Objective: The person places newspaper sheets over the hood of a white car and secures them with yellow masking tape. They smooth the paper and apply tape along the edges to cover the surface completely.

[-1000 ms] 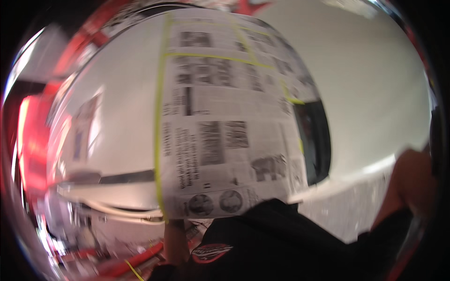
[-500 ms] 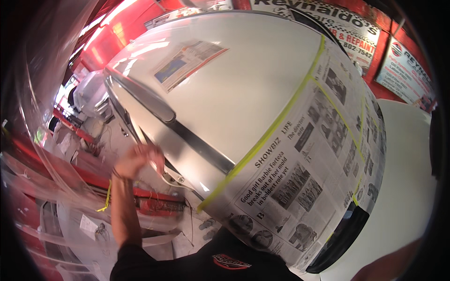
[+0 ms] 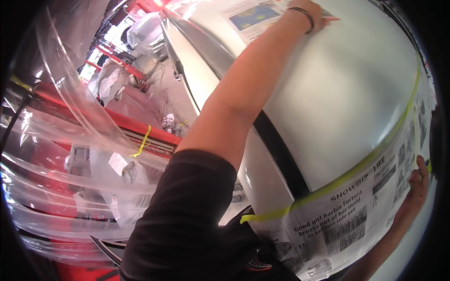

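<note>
- Fingers of the left hand are seen bent, right up at the top edge; whether paper is pinched by them cannot be told, their tips being hidden.
- Beneath that hand a loose newspaper sheet is laid flat on the white vehicle body, its right end partly covered by the hand.
- Around the left wrist a dark wristband is worn.
- Over at the far right, the right hand is held against the edge of the taped newspaper; its visible fingers are extended, though whether the edge is gripped by the thumb cannot be made out.
- Along the top of that newspaper, a border is formed by yellow-green tape, crossed to just beside a dark trim strip.
- To the left, clear plastic sheeting is draped in folds; a paper tag is glimpsed among them.
- Farther back, a bulky item is enclosed in a translucent wrap; what is inside cannot be made out.
</note>
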The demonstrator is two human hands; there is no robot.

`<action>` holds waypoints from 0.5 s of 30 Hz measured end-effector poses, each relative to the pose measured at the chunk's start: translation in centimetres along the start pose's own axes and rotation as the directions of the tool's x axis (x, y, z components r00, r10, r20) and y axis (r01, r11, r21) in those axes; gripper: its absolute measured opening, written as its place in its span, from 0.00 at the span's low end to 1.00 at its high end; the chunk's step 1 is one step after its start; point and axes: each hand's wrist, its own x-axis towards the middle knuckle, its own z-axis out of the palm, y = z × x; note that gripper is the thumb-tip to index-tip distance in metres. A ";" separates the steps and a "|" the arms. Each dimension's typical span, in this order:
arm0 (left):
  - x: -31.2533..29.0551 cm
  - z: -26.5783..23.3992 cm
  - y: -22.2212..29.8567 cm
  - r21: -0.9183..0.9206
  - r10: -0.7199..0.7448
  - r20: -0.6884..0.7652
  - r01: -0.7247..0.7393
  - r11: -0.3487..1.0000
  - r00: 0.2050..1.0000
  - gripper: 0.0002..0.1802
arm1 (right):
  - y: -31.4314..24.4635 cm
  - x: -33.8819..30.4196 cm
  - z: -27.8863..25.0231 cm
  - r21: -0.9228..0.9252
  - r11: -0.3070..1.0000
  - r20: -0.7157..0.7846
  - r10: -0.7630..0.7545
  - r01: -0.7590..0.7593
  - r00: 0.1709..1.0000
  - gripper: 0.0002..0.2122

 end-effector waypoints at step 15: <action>-10.6 -15.7 11.9 -0.312 0.073 -0.892 -0.724 0.616 0.446 0.14 | -5.1 -1.0 -1.0 -0.096 0.994 -0.156 -0.068 0.054 0.985 0.22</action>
